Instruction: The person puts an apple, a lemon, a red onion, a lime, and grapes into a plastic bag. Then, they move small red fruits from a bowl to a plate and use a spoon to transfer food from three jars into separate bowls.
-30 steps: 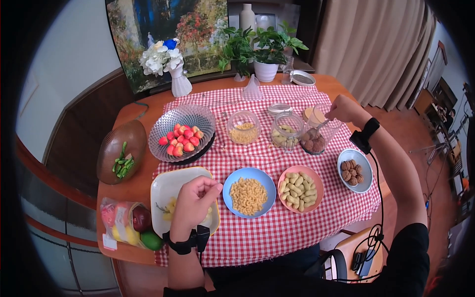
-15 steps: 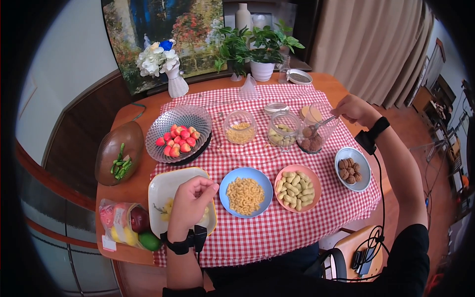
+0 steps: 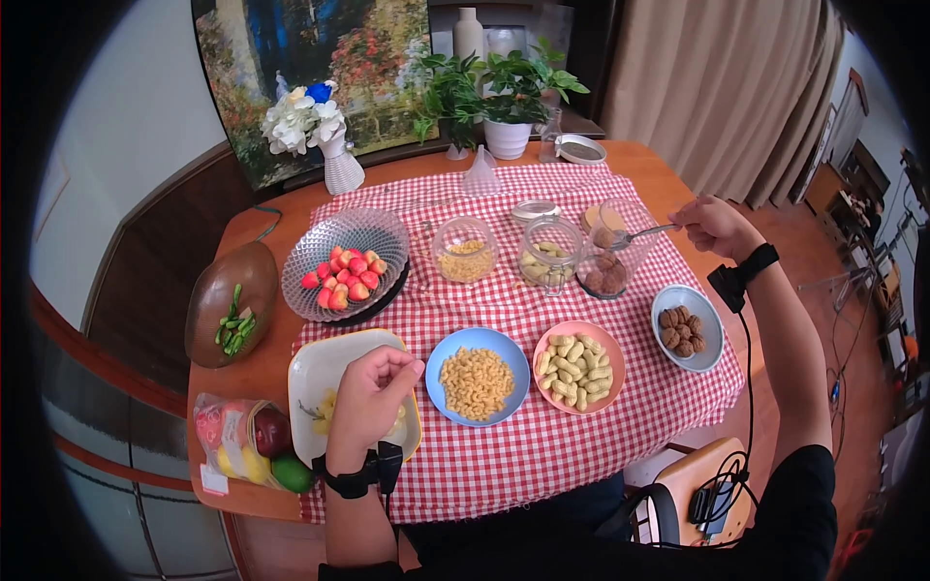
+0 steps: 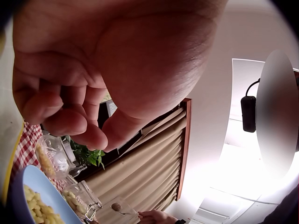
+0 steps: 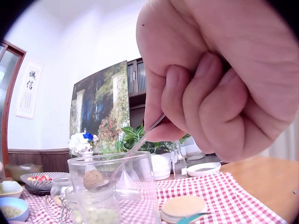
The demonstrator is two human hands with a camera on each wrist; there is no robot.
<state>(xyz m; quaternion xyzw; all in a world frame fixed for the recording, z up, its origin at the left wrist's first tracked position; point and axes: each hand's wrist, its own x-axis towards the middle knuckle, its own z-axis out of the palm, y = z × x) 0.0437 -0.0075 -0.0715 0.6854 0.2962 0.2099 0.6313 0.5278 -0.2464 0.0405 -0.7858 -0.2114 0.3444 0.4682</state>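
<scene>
My right hand (image 3: 717,230) pinches the handle of a metal spoon (image 3: 651,231). Its bowl is inside a clear glass jar (image 5: 145,186) and carries one walnut (image 5: 93,178), just below the rim. More walnuts (image 3: 606,278) lie at the jar's bottom. Over the white tray (image 3: 302,363) with yellow pieces in it, my left hand (image 3: 371,399) hangs with loosely curled fingers and holds nothing. To its right is a blue plate (image 3: 433,382) of macaroni, then a pink plate (image 3: 620,356) of peanuts. A pale blue bowl (image 3: 715,339) of walnuts stands below my right hand.
A clip-top jar (image 3: 549,257) with peanuts and a glass jar (image 3: 465,254) with macaroni stand left of the walnut jar. A wooden lid (image 5: 183,206) lies behind it. Further left are a glass bowl (image 3: 300,266) of red fruit and a brown bowl (image 3: 205,310).
My right hand has moved right, and the spoon now lies flatter across the jar's rim. The walnut on it has risen from the jar's bottom. My left hand stays over the tray.
</scene>
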